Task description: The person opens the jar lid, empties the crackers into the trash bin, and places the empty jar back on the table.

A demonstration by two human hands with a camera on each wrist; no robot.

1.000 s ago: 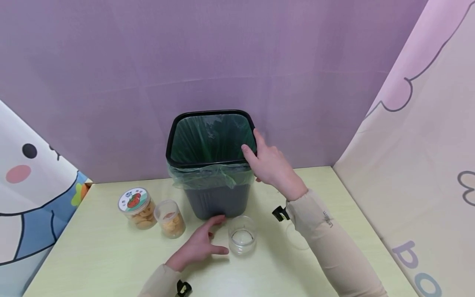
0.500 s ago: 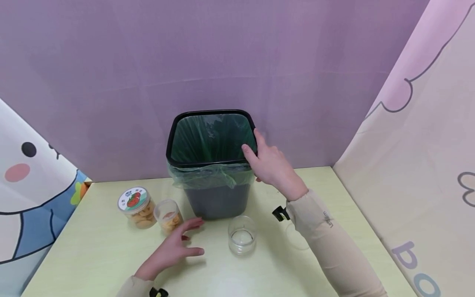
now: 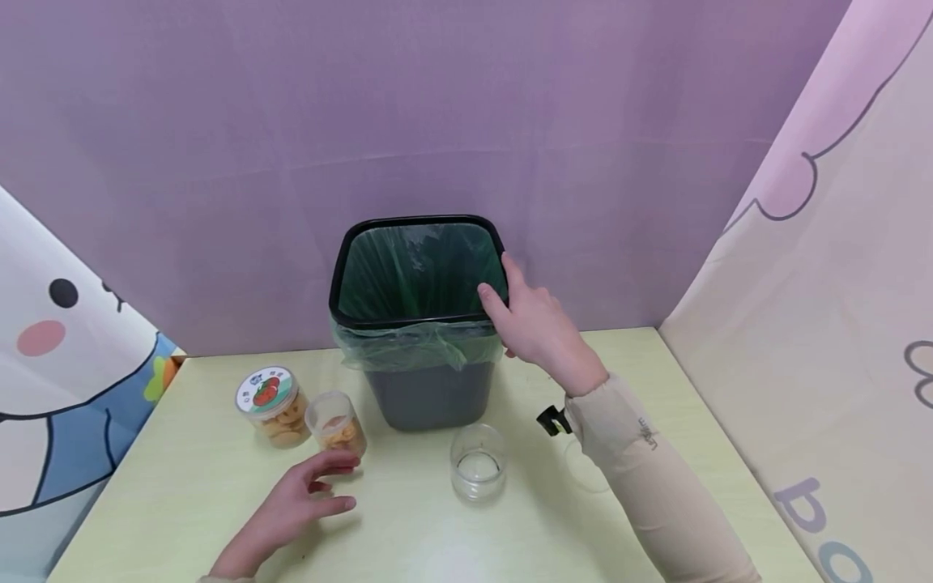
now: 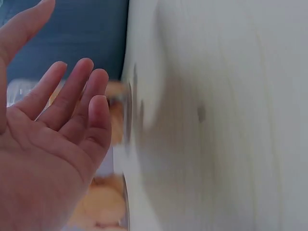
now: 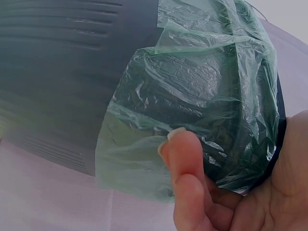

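Observation:
My right hand grips the right rim of a grey trash bin, thumb over the black edge and fingers outside. A green plastic bag lines the bin and folds down over its rim; in the right wrist view my fingers lie against the bag. My left hand hovers low over the table with fingers apart, holding nothing. Just beyond its fingertips stands a small lidless clear jar, partly filled with orange-tan snacks. The left wrist view shows that palm before the blurred jars.
Left of the lidless jar is a lidded jar of round cookies, its label showing a red fruit. A clear plastic jar stands in front of the bin. Beside the right sleeve, a faint clear ring lies on the table. Purple cloth hangs behind.
My left hand has moved left and toward me, from beside the clear jar to in front of the lidless snack jar. My right hand keeps its grip on the bin.

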